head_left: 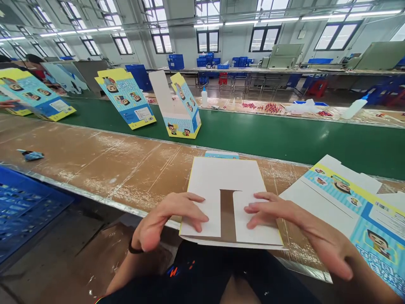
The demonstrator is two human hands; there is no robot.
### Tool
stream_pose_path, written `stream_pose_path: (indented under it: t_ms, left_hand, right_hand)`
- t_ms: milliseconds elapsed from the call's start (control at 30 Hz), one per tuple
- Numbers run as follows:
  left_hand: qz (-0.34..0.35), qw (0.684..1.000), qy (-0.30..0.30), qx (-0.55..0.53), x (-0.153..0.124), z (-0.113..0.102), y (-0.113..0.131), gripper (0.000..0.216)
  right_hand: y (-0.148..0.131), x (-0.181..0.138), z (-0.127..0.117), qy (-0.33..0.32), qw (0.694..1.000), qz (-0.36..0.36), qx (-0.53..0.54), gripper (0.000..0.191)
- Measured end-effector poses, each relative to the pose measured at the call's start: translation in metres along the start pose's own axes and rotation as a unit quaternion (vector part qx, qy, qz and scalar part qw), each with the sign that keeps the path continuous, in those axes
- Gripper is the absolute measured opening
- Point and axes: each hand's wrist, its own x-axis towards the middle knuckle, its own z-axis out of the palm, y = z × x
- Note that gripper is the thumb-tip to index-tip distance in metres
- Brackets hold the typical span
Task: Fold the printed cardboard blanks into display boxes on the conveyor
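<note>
A white cardboard box blank [226, 174] with thin yellow edges lies in front of me at the table's near edge. Its near part has two white panels with a brown gap between them. Fingers of my left hand [174, 215] are spread and rest on the left panel. On the right panel lie the spread fingertips of my right hand [284, 213]. Neither hand grips anything. Just beyond the blank, a blue printed piece [222, 155] shows in part. Flat printed cardboard blanks [340, 198], blue and yellow, lie to the right, partly behind my right forearm.
A green conveyor belt [253, 128] runs across beyond the brown tabletop [126, 164]. Set-up printed boxes [183, 105] stand on it, with another person's hand [9, 103] at far left. A blue crate [28, 211] is at lower left. White bottles [354, 108] stand across the belt.
</note>
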Motion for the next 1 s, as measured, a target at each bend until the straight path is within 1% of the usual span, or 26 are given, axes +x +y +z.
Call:
stream_pose_path:
  t_ms: [33, 67, 133, 167, 200, 233, 267, 300, 367, 400, 467, 667, 767, 867, 933, 1000]
  left_hand:
    - [-0.029, 0.999, 0.034, 0.006, -0.002, 0.005, 0.003, 0.059]
    - [-0.06, 0.995, 0.081, 0.017, -0.002, 0.01, 0.007, 0.055]
    - [-0.11, 0.973, 0.197, 0.047, 0.003, 0.024, 0.012, 0.057]
    - [-0.12, 0.959, 0.246, 0.07, 0.006, 0.029, 0.014, 0.061]
    - [-0.122, 0.949, 0.273, 0.104, 0.01, 0.034, 0.015, 0.063]
    - [-0.117, 0.944, 0.27, 0.148, 0.013, 0.036, 0.015, 0.06]
    - [-0.109, 0.944, 0.239, 0.198, 0.016, 0.037, 0.015, 0.053]
    - [-0.097, 0.945, 0.193, 0.246, 0.018, 0.037, 0.015, 0.046]
    - [-0.081, 0.942, 0.089, 0.312, 0.02, 0.033, 0.013, 0.042]
    - [-0.079, 0.939, 0.054, 0.329, 0.02, 0.031, 0.013, 0.042]
    - [-0.086, 0.934, 0.026, 0.345, 0.021, 0.029, 0.012, 0.043]
    - [-0.11, 0.931, 0.03, 0.348, 0.026, 0.03, 0.01, 0.037]
    - [-0.116, 0.926, 0.032, 0.357, 0.025, 0.031, 0.009, 0.034]
    - [-0.123, 0.917, 0.066, 0.374, 0.022, 0.032, 0.008, 0.035]
    - [-0.129, 0.915, 0.083, 0.374, 0.021, 0.032, 0.007, 0.039]
    - [-0.13, 0.921, 0.076, 0.359, 0.021, 0.032, 0.007, 0.045]
  right_hand:
    - [-0.003, -0.003, 0.005, 0.036, 0.999, 0.028, -0.018, 0.075]
    - [-0.005, -0.005, 0.011, 0.081, 0.994, 0.06, -0.039, 0.077]
    - [-0.005, -0.002, 0.021, 0.177, 0.974, 0.112, -0.083, 0.078]
    - [-0.004, 0.001, 0.024, 0.206, 0.965, 0.12, -0.107, 0.073]
    - [-0.001, 0.005, 0.025, 0.207, 0.963, 0.112, -0.133, 0.065]
    - [0.002, 0.008, 0.025, 0.181, 0.966, 0.096, -0.16, 0.054]
    - [0.006, 0.011, 0.023, 0.136, 0.97, 0.079, -0.185, 0.043]
    - [0.009, 0.014, 0.021, 0.088, 0.972, 0.066, -0.206, 0.036]
    - [0.014, 0.017, 0.015, 0.013, 0.971, 0.058, -0.23, 0.035]
    - [0.015, 0.018, 0.013, -0.006, 0.97, 0.062, -0.235, 0.036]
    - [0.015, 0.019, 0.011, -0.026, 0.968, 0.068, -0.241, 0.037]
    - [0.013, 0.023, 0.011, -0.054, 0.965, 0.069, -0.245, 0.035]
    - [0.015, 0.022, 0.013, -0.036, 0.968, 0.071, -0.238, 0.035]
    - [0.018, 0.022, 0.014, -0.013, 0.97, 0.07, -0.232, 0.035]
    - [0.019, 0.023, 0.013, -0.014, 0.97, 0.067, -0.233, 0.034]
    - [0.021, 0.025, 0.013, -0.022, 0.968, 0.07, -0.239, 0.035]
